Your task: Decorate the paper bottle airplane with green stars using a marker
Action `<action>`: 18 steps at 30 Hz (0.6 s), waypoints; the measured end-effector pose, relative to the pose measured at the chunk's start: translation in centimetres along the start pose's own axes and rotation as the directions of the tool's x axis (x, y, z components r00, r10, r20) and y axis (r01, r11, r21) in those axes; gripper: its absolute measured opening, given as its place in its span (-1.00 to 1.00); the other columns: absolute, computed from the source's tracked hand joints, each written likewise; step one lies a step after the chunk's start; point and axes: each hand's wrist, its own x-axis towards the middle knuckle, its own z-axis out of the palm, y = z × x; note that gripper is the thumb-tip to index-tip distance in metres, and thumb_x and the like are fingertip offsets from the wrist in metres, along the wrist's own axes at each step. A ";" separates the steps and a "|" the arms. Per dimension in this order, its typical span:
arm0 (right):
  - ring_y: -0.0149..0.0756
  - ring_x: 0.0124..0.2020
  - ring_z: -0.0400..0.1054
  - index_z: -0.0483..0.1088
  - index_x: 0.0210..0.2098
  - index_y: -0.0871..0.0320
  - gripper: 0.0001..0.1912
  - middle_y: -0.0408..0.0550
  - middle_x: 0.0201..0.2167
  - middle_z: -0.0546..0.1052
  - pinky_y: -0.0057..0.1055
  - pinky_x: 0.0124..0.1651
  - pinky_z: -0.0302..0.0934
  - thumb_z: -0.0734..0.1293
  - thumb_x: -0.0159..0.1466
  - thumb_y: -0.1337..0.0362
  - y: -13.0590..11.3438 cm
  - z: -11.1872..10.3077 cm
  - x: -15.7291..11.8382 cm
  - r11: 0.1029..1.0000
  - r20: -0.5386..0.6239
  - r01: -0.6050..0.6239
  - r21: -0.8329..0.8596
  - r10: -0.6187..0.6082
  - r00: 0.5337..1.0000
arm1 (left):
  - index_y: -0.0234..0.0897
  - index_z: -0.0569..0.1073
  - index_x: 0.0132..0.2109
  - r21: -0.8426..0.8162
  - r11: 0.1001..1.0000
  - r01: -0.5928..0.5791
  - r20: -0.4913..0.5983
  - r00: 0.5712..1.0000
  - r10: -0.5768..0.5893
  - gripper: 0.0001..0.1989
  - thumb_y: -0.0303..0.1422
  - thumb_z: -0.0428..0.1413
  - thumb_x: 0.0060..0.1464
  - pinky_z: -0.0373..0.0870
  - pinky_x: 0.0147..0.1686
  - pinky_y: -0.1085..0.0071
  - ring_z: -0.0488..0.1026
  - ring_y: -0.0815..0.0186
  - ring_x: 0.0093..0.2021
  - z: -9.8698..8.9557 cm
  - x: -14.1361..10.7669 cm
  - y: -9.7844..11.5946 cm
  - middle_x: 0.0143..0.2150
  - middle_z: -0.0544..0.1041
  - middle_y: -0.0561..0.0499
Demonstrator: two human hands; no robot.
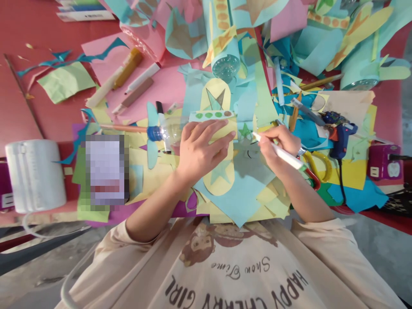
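Plainly, the green star (245, 130) lies between the two hands, just left of the white marker (288, 156)'s tip — the right hand (279, 145) has its fingers closed around that marker, its barrel slanting back toward the body. The left hand (202, 148) rests palm down, fingers slightly spread, over the plastic bottle (174, 129), which lies crosswise above the tabletop (24, 101) — blue cap (155, 133) to the left.

Surface (28, 26): red, bared at upper left; near edge seen at both sides. Floor (376, 246): grey, mottled, glimpsed below that edge, left and right. Light: evenly spread; soft shadows cast.
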 end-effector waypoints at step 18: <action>-0.55 -0.64 0.16 0.24 -0.52 0.11 -0.83 -0.29 -0.68 0.32 -0.54 -0.56 0.06 0.27 0.20 0.32 -0.4 -0.3 0.6 0.995 0.086 0.040 -0.096 -0.031 0.996 | -0.05 0.43 -0.05 0.021 1.000 -0.024 -0.005 1.000 0.024 -0.70 -0.49 0.05 0.09 0.25 -0.09 0.29 0.46 0.25 -0.01 -0.1 0.1 0.1 0.01 0.52 0.03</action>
